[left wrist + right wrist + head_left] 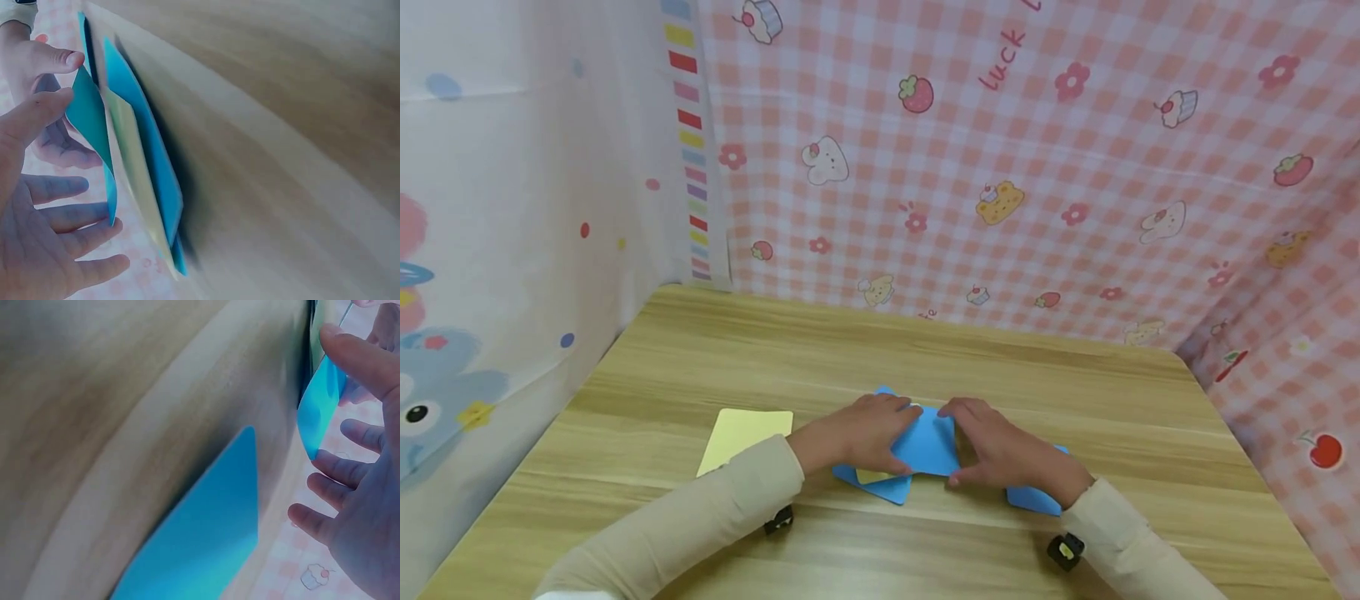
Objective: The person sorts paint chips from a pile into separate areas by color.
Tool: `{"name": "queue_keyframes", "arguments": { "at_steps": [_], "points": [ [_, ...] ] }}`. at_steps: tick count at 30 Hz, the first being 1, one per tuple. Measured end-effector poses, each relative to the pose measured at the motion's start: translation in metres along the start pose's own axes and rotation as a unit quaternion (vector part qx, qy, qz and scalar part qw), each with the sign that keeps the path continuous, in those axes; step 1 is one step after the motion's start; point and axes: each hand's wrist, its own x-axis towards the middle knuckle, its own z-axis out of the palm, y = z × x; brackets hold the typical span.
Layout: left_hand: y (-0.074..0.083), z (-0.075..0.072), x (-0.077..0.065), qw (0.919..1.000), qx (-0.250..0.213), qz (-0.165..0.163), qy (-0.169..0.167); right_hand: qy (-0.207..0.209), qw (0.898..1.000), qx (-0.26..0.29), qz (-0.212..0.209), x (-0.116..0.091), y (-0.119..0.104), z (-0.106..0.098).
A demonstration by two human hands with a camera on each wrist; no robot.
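A blue card (928, 442) is held level between the two hands, slightly bowed in the left wrist view. My left hand (868, 433) grips its left side, thumb at the near corner and fingers toward the far edge. Opposite, my right hand (1000, 446) grips the right side between thumb and fingertips. Beneath and to the left lies a small pile, with a yellow card (134, 147) on top of a blue card (153, 153). The left hand covers part of this pile in the head view.
A yellow sheet (748, 433) lies left of the pile, partly behind the left sleeve. Another blue card (206, 525) rests on the wooden table (970, 542) under the right wrist. Patterned cloths (955, 167) hang behind the table and at both sides.
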Motion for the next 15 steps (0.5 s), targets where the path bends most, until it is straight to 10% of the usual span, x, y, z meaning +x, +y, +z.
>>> {"name": "queue_keyframes", "arguments": {
  "at_steps": [15],
  "points": [
    [0.045, -0.008, 0.04, 0.9972, 0.067, 0.034, -0.003, 0.033, 0.999, -0.012, 0.039, -0.06, 0.008, -0.024]
  ]
}}
